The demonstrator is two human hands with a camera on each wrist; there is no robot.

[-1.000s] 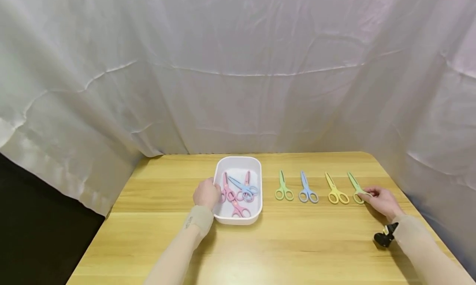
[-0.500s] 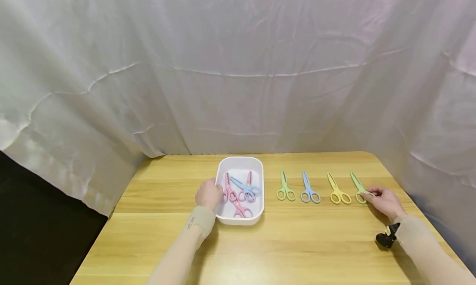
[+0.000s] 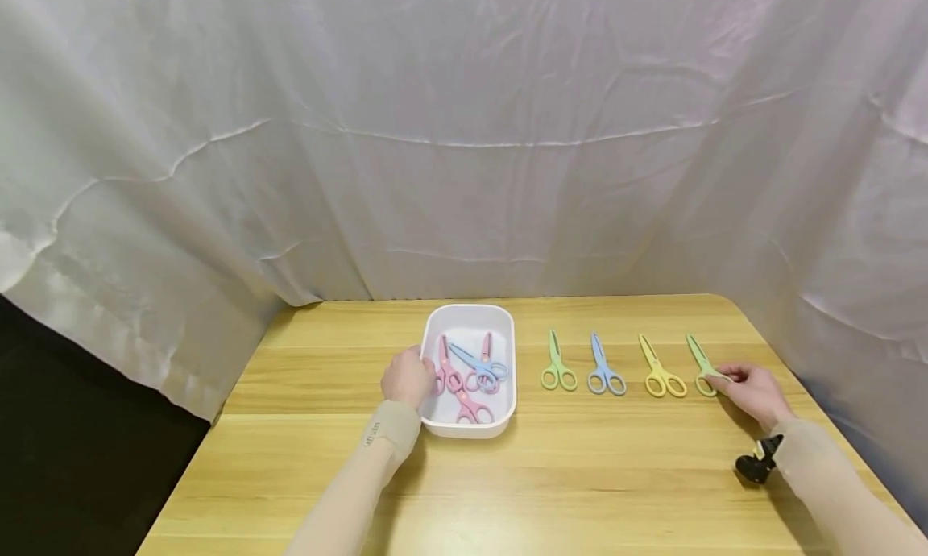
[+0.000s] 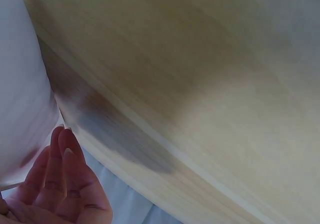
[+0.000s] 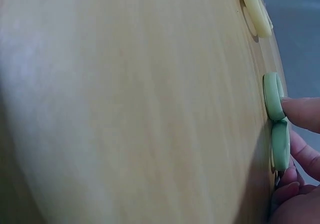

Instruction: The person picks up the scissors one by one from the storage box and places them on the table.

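Note:
In the head view my left hand holds the left rim of a white plastic bin. The left wrist view shows its fingers along the outside of the bin's wall; the thumb is mostly cut off. Inside the bin lie several pairs of scissors, pink scissors and blue scissors crossing each other. At the far right, my right hand pinches the handles of green scissors, which lie on the table. Up close, the right wrist view shows the thumb on one green handle loop.
To the right of the bin, green scissors, blue scissors and yellow scissors lie in a row, blades pointing away. Under everything is a wooden table. A pale curtain hangs along its back and sides.
Both hands keep their places on the bin and the green scissors. The whole view has shifted slightly; the scissors in the row lie as before.

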